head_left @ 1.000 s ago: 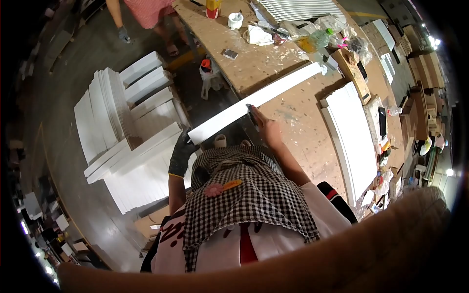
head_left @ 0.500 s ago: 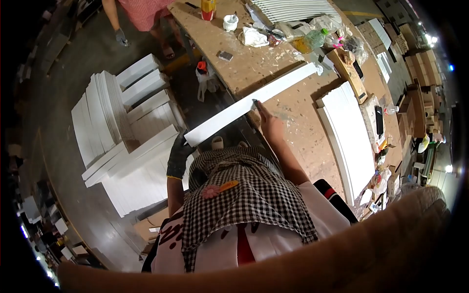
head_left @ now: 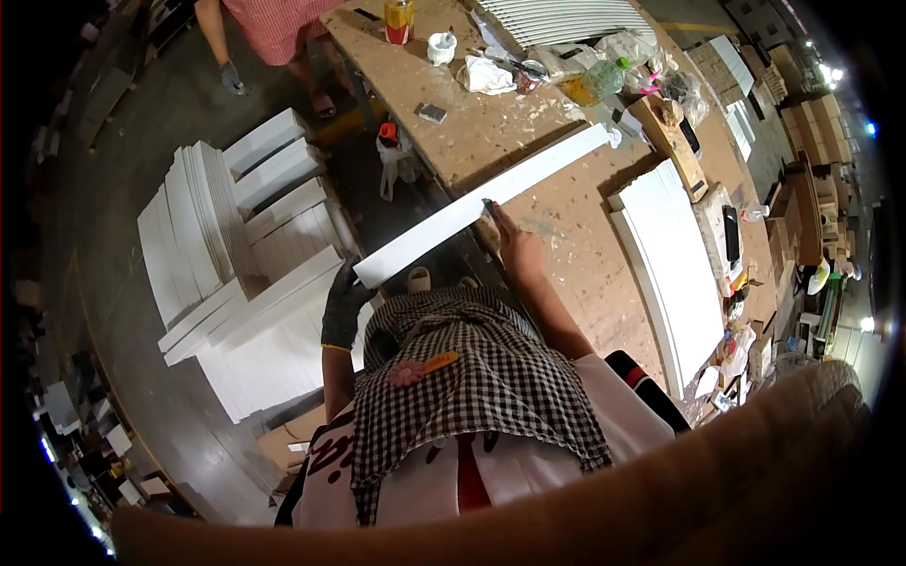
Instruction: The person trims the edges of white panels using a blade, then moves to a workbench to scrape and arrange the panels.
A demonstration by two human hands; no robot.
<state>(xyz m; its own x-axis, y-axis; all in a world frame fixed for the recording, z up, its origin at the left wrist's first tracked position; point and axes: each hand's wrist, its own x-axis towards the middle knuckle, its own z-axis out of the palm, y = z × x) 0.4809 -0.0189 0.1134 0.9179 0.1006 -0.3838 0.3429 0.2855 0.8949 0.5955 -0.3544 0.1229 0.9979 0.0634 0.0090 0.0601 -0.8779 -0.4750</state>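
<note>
A long white board (head_left: 528,176) reaches from near my body across the table corner, its far end on the table. My left hand (head_left: 345,307), in a dark glove with a yellow cuff edge, is closed on the board's near end. At the board's right edge, near its middle, is my bare right hand (head_left: 522,253). Its fingers are closed together, with a small dark and reddish thing (head_left: 490,207) at the fingertips against the board. What that small thing is I cannot make out.
Stacked white boards (head_left: 193,222) stand at left. More white boards (head_left: 672,274) lie on the brown table (head_left: 585,269) at right. A white cup (head_left: 442,48), a green-capped bottle (head_left: 604,78) and a small grey block (head_left: 432,112) sit farther back. Another person's gloved hand (head_left: 232,78) is at upper left.
My right hand has slid slightly along the board's edge toward me. The board and my left hand have shifted only a little. The other person's hand is slightly lower.
</note>
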